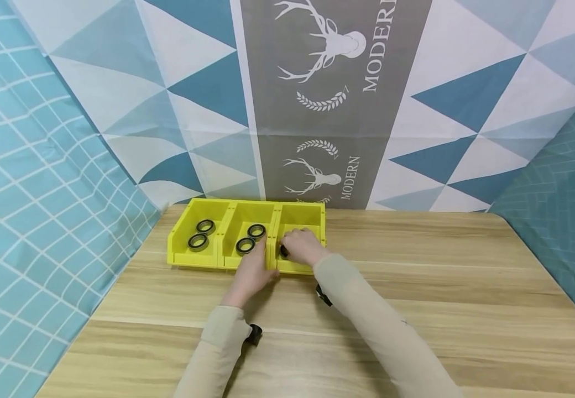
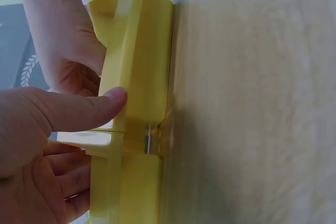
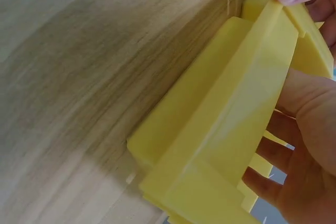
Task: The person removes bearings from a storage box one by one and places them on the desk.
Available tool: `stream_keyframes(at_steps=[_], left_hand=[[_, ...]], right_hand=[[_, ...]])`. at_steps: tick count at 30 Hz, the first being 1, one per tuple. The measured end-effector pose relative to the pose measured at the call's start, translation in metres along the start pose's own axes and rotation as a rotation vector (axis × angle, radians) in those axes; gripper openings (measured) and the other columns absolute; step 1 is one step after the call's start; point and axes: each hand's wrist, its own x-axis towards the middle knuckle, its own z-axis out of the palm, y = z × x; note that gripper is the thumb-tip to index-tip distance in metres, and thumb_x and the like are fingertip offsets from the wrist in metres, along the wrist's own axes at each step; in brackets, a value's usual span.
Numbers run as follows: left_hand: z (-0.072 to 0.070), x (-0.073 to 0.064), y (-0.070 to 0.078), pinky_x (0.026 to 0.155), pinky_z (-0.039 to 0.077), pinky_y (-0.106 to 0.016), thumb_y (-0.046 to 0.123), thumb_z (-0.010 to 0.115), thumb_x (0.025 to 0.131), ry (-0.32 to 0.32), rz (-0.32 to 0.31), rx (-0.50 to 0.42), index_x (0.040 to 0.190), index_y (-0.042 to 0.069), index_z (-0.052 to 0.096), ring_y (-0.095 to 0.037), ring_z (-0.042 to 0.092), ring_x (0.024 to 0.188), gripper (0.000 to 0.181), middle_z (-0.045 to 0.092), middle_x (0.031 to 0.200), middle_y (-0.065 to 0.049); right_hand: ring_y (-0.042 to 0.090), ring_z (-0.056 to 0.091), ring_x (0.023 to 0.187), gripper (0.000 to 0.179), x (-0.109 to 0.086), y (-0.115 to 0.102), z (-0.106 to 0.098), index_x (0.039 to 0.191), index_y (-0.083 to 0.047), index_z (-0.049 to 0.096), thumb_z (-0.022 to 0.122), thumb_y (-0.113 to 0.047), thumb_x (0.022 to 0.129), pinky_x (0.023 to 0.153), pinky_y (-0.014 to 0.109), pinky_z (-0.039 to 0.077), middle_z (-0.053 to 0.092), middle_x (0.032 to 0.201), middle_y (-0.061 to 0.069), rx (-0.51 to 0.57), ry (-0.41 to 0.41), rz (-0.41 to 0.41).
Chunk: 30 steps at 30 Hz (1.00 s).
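Note:
Three yellow storage bins stand joined in a row near the back of the table. My left hand grips the partition between the middle and right bins, thumb outside on the front, other fingers within the middle bin. Into the right bin reaches my right hand, its fingers curled down over a dark ring bearing that is mostly covered. The right wrist view shows those fingers behind the bin's front wall, the bearing hidden there. Two black-rimmed bearings lie in the middle bin, close beside my left fingers.
Two more bearings lie in the left bin. The wooden table extends to the right and toward me. A patterned cloth backdrop rises right behind the bins, and a blue checked cloth borders the left side.

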Motion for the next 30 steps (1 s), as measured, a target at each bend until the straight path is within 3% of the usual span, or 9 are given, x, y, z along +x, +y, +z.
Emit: stream_keyframes(at_steps=[8, 17, 30], left_hand=[[0.0021, 0.001, -0.0009, 0.099, 0.038, -0.044, 0.016, 0.077, 0.07, 0.019, 0.029, -0.007, 0.142, -0.001, 0.023, -0.038, 0.049, 0.115, 0.092, 0.044, 0.134, -0.024], [0.0016, 0.0013, 0.0001, 0.1, 0.038, -0.044, 0.017, 0.078, 0.069, 0.01, 0.014, -0.001, 0.142, -0.001, 0.023, -0.038, 0.049, 0.115, 0.093, 0.043, 0.134, -0.024], [0.0022, 0.0015, -0.0001, 0.101, 0.037, -0.044, 0.017, 0.077, 0.069, -0.008, -0.016, -0.009, 0.141, -0.002, 0.023, -0.038, 0.048, 0.117, 0.092, 0.042, 0.136, -0.023]], right_hand=[[0.02, 0.061, 0.098, 0.028, 0.0042, 0.0067, 0.0002, 0.108, -0.018, 0.066, 0.067, -0.02, 0.08, 0.09, 0.047, 0.043, 0.066, 0.105, 0.0, 0.089, -0.049, 0.038], [0.023, 0.057, 0.103, 0.034, 0.0062, 0.008, 0.0062, 0.115, -0.02, 0.062, 0.066, -0.028, 0.082, 0.095, 0.048, 0.039, 0.065, 0.11, 0.0, 0.061, -0.045, 0.054], [0.02, 0.06, 0.096, 0.03, 0.0054, 0.0103, 0.0085, 0.112, -0.017, 0.062, 0.064, -0.022, 0.083, 0.094, 0.045, 0.04, 0.065, 0.103, 0.002, 0.075, -0.016, 0.02]])
